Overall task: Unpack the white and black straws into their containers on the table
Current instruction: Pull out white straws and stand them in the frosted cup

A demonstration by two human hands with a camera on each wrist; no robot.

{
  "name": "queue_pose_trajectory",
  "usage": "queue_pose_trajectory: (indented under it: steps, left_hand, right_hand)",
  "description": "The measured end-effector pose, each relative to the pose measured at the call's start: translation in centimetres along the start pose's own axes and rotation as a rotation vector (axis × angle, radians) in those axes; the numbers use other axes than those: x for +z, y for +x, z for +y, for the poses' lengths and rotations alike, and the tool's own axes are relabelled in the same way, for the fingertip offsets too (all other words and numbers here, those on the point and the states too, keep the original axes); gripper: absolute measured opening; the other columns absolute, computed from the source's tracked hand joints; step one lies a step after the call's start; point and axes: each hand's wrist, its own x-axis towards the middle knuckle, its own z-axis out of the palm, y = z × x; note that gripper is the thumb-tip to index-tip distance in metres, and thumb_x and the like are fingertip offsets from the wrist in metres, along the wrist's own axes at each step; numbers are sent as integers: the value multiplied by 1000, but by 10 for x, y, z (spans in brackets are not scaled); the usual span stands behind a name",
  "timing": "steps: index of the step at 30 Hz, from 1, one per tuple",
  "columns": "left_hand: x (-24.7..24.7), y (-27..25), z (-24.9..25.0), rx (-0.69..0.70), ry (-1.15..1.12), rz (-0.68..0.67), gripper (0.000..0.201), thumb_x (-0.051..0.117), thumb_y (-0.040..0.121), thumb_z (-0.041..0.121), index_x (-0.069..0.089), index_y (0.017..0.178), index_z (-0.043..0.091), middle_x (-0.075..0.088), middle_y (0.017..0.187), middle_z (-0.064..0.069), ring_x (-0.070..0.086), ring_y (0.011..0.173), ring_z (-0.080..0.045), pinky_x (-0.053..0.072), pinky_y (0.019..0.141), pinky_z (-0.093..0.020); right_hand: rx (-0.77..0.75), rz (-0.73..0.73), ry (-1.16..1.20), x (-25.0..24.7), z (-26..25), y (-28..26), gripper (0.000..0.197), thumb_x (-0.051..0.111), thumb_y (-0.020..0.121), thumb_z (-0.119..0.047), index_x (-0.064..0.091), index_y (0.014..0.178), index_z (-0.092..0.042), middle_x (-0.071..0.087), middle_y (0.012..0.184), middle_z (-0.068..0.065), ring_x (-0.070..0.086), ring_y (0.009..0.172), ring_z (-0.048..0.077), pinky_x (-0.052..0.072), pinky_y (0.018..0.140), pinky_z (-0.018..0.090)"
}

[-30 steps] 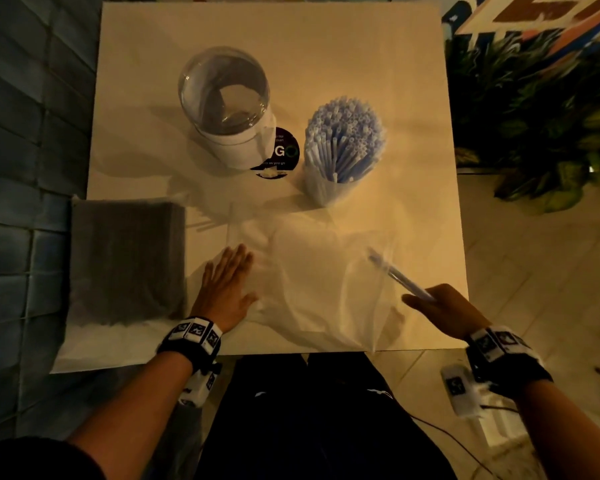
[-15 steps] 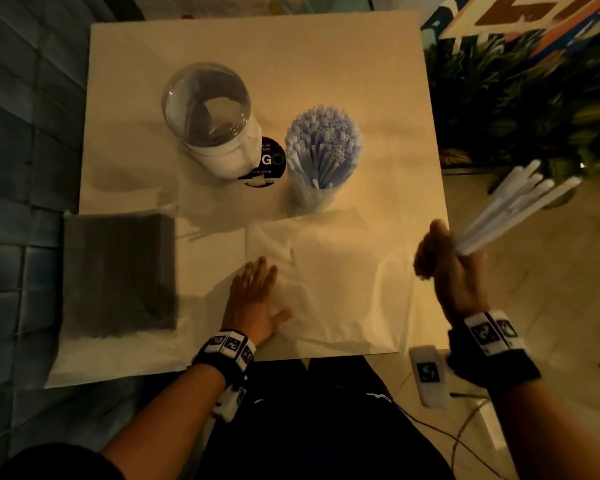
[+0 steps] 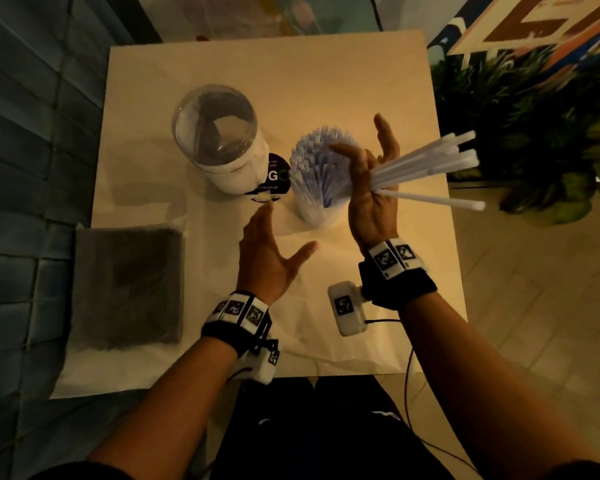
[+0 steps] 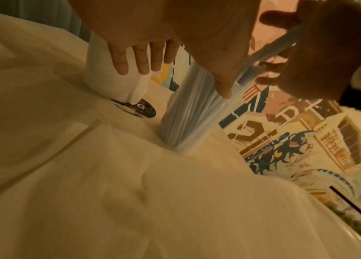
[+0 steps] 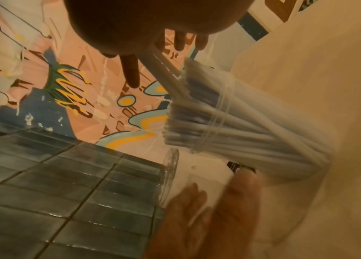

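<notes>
My right hand (image 3: 368, 168) grips a bundle of white straws (image 3: 426, 164) just right of the clear cup (image 3: 317, 188) packed with white straws; the bundle's free ends point right, past the table edge. In the right wrist view the held straws (image 5: 164, 73) slant toward the cup's (image 5: 241, 126) rim. My left hand (image 3: 284, 233) hovers open, holding nothing, in front of the cup and the empty clear container (image 3: 219, 133) with a white band. A wrapped pack of black straws (image 3: 129, 289) lies at the table's left. The left wrist view shows my left fingers (image 4: 130, 57) near both containers.
A flat clear plastic bag (image 3: 326, 282) lies on the table (image 3: 274, 74) beneath my wrists. A round black sticker (image 3: 274, 174) sits between the two containers. Green plants (image 3: 534, 133) stand right of the table, a tiled wall (image 3: 32, 133) to its left.
My right hand drew the white straws out of the bag, swung them out to the right, then brought them up beside the cup. My left hand left the bag and moved forward.
</notes>
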Motion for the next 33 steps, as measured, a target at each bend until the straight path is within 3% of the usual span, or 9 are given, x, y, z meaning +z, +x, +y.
queue_pose_trajectory:
  steps: [2,5,10,12,15,19,24,28,33]
  left_hand:
    - [3,10,7,41,-57,23,106,74,74,67,25,154,16,39,154,-7,38,138,-25,40,109,-51]
    - [11,28,14,84,-120,39,115,76,67,69,24,154,15,41,153,-7,41,138,-23,42,109,-49]
    - [21,58,24,116,-285,-15,114,86,63,62,32,151,15,45,151,-2,42,140,-17,42,111,-45]
    - [19,63,30,129,-320,-27,106,87,66,56,36,148,12,47,148,-5,46,137,-19,42,111,-44]
    - [13,72,33,156,-406,-33,93,92,66,38,42,141,16,53,137,7,50,127,1,45,104,-22]
    - [1,86,36,128,-424,-116,83,93,65,36,44,132,39,55,132,13,53,123,1,48,103,-31]
    - [-3,109,38,100,-486,-268,93,93,59,36,42,136,38,50,130,23,47,115,23,38,90,0]
    - [0,118,48,112,-479,-331,105,87,54,67,40,143,36,49,144,9,48,133,-2,43,110,-29]
    - [-9,120,47,143,-480,-309,108,85,62,61,33,150,26,45,150,3,47,136,-10,45,109,-30]
  right_hand:
    - [-6,3,-62,5,12,6,28,48,102,-21,71,113,-9,15,159,17,40,133,-6,41,109,28]
    - [-16,-39,-216,9,34,12,29,51,101,-31,69,121,-21,12,162,12,24,147,23,30,115,55]
    - [-6,-90,-271,6,38,12,67,64,90,-46,44,147,-18,15,161,12,20,148,18,28,119,34]
    - [-31,-140,-274,-3,37,10,83,67,86,-50,31,152,-16,17,161,12,17,150,21,26,120,40]
    - [-45,-244,-260,-29,44,8,106,76,76,-52,18,155,-11,16,162,6,19,150,21,26,120,48]
    - [51,-433,-335,-57,62,14,128,77,60,-71,12,156,-18,13,164,-1,18,150,18,27,119,50]
    - [32,-599,-404,-46,70,43,118,77,60,-70,22,153,-23,16,161,1,19,149,22,31,117,52]
    - [-63,-586,-326,-31,72,57,91,81,72,-50,41,143,-11,21,143,-25,28,144,32,37,110,56]
    - [-34,-506,-170,-29,66,58,85,74,73,-61,30,141,-38,29,152,-5,35,142,26,40,111,50]
